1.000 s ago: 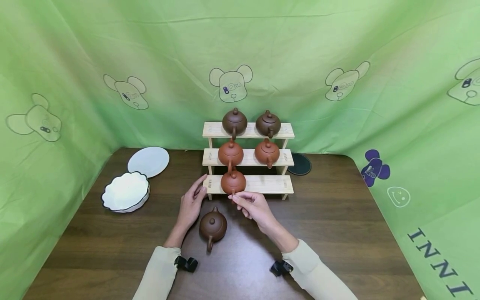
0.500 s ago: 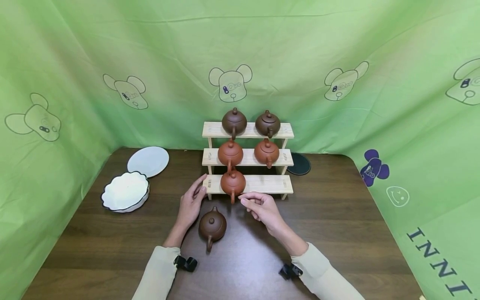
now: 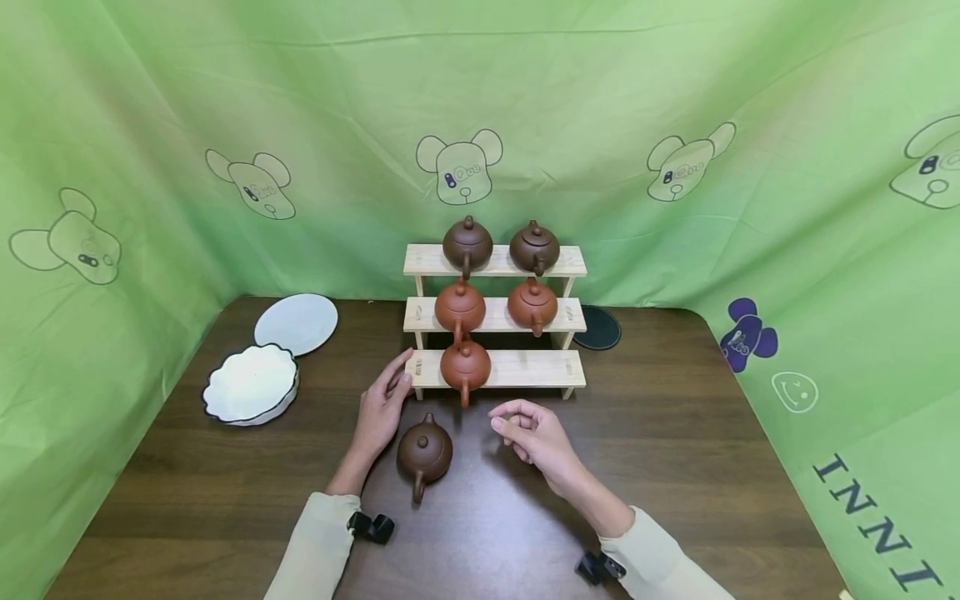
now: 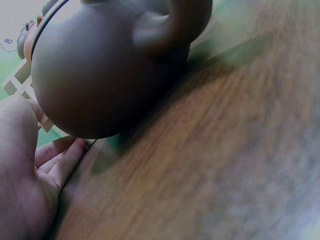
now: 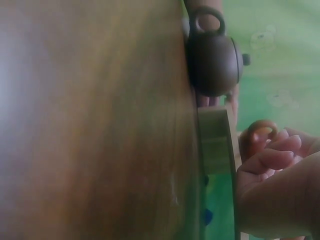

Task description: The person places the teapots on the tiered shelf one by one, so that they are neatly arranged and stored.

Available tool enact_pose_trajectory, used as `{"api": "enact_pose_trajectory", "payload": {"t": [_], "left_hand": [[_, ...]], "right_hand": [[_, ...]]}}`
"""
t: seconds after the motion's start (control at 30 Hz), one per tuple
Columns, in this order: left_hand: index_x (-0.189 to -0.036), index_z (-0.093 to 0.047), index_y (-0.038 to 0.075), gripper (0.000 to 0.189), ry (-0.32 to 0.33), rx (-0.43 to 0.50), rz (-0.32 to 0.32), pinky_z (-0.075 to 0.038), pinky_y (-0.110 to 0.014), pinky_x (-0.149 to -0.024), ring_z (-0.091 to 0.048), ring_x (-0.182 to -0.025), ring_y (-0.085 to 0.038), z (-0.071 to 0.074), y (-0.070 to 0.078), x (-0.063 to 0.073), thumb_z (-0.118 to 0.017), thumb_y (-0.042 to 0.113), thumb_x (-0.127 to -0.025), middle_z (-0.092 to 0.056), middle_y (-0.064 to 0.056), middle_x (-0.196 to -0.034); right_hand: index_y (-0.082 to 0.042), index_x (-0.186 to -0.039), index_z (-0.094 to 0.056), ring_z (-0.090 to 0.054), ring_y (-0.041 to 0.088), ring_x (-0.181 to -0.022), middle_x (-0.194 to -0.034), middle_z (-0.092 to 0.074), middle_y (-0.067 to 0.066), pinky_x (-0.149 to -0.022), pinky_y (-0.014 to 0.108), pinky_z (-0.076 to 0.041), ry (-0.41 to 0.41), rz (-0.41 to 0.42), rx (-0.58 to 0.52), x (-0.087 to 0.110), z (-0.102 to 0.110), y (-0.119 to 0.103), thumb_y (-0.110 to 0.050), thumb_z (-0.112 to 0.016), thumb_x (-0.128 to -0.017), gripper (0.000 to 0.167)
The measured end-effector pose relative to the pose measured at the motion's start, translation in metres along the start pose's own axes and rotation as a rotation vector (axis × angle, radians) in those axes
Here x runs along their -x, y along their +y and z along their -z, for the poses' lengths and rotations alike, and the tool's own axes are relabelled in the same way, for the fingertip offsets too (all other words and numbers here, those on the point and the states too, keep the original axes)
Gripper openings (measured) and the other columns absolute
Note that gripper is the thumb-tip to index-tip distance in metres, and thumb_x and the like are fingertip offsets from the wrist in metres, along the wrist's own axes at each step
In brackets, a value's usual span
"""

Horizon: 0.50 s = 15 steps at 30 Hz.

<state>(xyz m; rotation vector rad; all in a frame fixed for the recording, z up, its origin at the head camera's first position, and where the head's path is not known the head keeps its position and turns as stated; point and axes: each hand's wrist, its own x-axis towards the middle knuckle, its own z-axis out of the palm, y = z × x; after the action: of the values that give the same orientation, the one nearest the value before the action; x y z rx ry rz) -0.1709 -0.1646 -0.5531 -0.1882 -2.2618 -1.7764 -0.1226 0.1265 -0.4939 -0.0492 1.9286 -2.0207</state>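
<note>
A three-step wooden stand [image 3: 536, 369] holds several teapots. On its lowest step, toward the left, sits a reddish-brown teapot [image 3: 466, 364] with its handle toward me. My left hand [image 3: 381, 408] touches the left end of that step with straight fingers. Just right of this hand, a dark brown teapot [image 3: 424, 448] stands on the table; it fills much of the left wrist view. My right hand [image 3: 534, 435] hovers in front of the stand, to the right of the reddish teapot's handle, fingers loosely bent and holding nothing.
Two dark teapots [image 3: 467, 244] stand on the top step and two reddish teapots [image 3: 532, 304] on the middle one. At left on the table [image 3: 675, 467] are a white plate [image 3: 297, 323] and a scalloped white dish [image 3: 252, 385]. Behind the stand's right side lies a dark round mat [image 3: 600, 328].
My right hand has let go of the reddish-brown teapot's handle and drawn back to the right and toward me. The left hand stays at the stand's edge.
</note>
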Motion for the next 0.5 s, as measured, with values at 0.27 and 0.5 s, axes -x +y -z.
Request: {"api": "enact_pose_trajectory", "payload": {"t": [0.27, 0.5], "left_hand": [[-0.159, -0.063, 0.016, 0.046, 0.01, 0.0, -0.019, -0.06, -0.019, -0.097, -0.079, -0.113, -0.02, 0.0, -0.004, 0.0, -0.061, 0.032, -0.116, -0.075, -0.022, -0.137], [-0.159, -0.064, 0.016, 0.045, 0.005, 0.008, -0.027, -0.062, -0.025, -0.099, -0.079, -0.115, -0.023, 0.0, -0.007, -0.001, -0.062, 0.031, -0.116, -0.074, -0.02, -0.14]], "right_hand": [[0.017, -0.128, -0.066, -0.044, 0.002, -0.054, -0.074, -0.061, -0.005, -0.049, 0.015, -0.034, -0.081, -0.005, 0.022, 0.015, -0.005, 0.006, -0.01, -0.075, -0.104, 0.037], [0.017, -0.13, -0.065, -0.044, 0.001, -0.054, -0.075, -0.062, -0.006, -0.049, 0.014, -0.034, -0.129, -0.04, 0.028, 0.023, -0.014, 0.008, -0.01, -0.075, -0.104, 0.039]]}}
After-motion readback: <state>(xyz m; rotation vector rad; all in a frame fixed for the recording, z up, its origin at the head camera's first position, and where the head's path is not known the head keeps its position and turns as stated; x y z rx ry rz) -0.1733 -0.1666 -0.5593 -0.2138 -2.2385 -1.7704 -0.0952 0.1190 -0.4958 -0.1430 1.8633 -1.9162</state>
